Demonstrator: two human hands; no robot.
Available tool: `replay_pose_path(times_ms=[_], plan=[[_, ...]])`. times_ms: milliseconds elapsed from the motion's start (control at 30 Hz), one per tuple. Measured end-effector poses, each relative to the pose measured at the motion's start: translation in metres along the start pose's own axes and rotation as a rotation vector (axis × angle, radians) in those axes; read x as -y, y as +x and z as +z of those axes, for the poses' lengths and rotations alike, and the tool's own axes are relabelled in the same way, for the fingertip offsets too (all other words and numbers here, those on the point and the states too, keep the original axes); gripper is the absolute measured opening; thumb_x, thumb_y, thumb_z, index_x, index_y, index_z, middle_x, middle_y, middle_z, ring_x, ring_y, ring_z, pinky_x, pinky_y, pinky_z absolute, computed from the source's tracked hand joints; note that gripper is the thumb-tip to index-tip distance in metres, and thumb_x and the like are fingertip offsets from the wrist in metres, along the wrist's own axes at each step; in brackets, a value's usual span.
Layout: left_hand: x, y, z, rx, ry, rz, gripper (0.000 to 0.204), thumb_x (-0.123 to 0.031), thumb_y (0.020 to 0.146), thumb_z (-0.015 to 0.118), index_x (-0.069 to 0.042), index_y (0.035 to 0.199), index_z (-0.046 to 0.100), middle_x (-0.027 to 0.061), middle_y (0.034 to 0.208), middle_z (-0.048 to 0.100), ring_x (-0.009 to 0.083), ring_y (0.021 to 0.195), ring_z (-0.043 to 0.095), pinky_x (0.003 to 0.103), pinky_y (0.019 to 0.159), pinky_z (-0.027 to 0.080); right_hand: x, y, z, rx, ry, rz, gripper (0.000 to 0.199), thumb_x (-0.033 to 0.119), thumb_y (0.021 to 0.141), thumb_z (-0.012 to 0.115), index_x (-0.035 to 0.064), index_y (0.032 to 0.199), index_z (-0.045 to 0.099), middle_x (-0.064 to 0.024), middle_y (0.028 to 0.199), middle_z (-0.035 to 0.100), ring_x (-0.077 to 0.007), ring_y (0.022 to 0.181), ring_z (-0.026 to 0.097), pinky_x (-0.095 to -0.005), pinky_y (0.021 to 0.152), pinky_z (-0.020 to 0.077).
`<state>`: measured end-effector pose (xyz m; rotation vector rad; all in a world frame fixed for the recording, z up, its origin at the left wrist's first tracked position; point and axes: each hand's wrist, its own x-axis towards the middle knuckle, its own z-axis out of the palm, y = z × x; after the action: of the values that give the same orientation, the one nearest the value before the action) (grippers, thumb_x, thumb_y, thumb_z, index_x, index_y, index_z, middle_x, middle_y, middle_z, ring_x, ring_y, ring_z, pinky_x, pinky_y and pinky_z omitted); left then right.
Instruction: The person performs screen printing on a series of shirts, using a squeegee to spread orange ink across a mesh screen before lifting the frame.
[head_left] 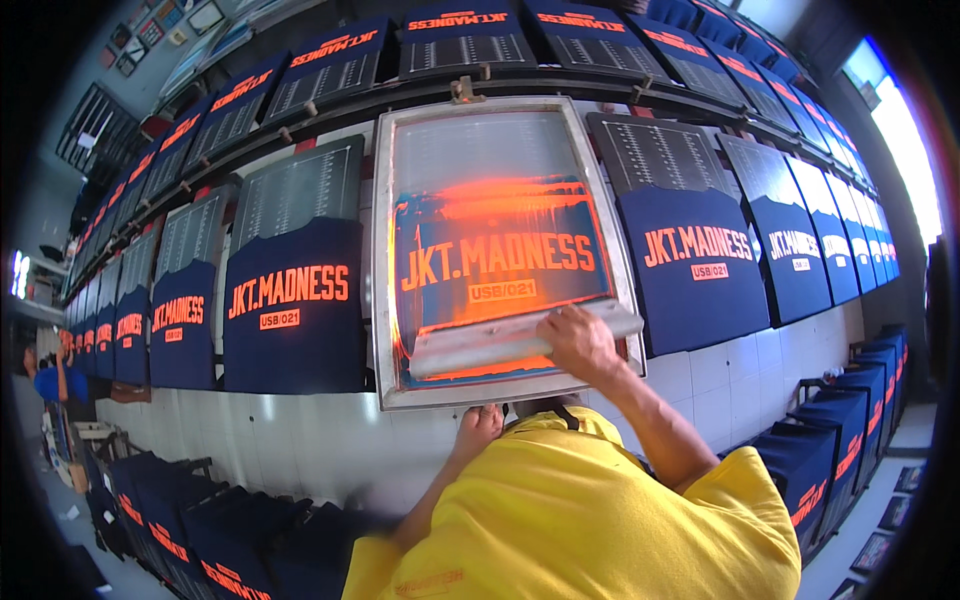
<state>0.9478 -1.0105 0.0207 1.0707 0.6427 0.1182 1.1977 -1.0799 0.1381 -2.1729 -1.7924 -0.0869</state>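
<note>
Left hand (478,428) grips the near edge of the metal printing frame (385,330). Right hand (580,342) is clenched on the one squeegee (520,345), lying across the frame's lower end, orange ink spread above it. The frame covers one navy shirt. Judged: pass nearly complete here. Beside it, two printed shirts (295,305) left and two right show clearly; more recede both ways, uncounted.

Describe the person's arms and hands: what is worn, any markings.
Both forearms are bare, and so are the hands: no gloves, watch or rings that I can make out. The left hand and right hand come out of a bright yellow short-sleeved shirt with a faint orange mark near its lower edge. A dark strap shows at the collar.
</note>
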Motion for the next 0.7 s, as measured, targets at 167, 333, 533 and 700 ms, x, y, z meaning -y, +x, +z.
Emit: replay_pose_path(times_ms=[167,333,533,700], plan=[[-0.007,0.000,-0.006,0.038,0.018,-0.098,0.038,-0.031,0.104,0.041,-0.006,0.075,0.045,-0.0012,0.059,0.039,0.0095,0.051,0.039,0.027,0.049,0.032,0.039,-0.041,0.003,-0.006,-0.059,0.030,0.021,0.012,0.069,0.061,0.0085,0.089,0.057,-0.0046,0.086,0.056,-0.0236,0.085,0.055,-0.0350,0.073,0.0466],[-0.021,0.000,-0.011,0.091,0.128,-0.176,0.035,-0.032,0.103,0.043,-0.007,0.079,0.048,-0.0030,0.060,0.038,0.0074,0.052,0.038,0.025,0.048,0.030,0.046,-0.050,0.006,0.078,-0.091,0.030,0.033,0.017,0.068,0.065,0.0066,0.098,0.053,-0.0068,0.095,0.053,-0.0237,0.091,0.052,-0.0359,0.076,0.0429],[-0.025,0.000,-0.011,0.097,0.119,-0.171,0.028,-0.027,0.102,0.048,-0.006,0.084,0.051,-0.0026,0.062,0.041,0.0066,0.053,0.039,0.025,0.047,0.031,0.059,-0.065,0.014,0.106,-0.052,0.130,0.055,0.030,0.061,0.079,0.0065,0.104,0.055,-0.0077,0.108,0.052,-0.0257,0.097,0.051,-0.0387,0.080,0.0422],[-0.007,0.001,-0.022,0.091,0.358,0.021,0.022,-0.024,0.099,0.053,-0.004,0.095,0.060,0.0000,0.067,0.051,0.0078,0.057,0.046,0.026,0.050,0.037,0.064,-0.068,0.006,0.114,0.049,0.179,0.061,0.034,0.065,0.080,0.0051,0.113,0.056,-0.0116,0.118,0.054,-0.0284,0.107,0.052,-0.0405,0.088,0.0432]])
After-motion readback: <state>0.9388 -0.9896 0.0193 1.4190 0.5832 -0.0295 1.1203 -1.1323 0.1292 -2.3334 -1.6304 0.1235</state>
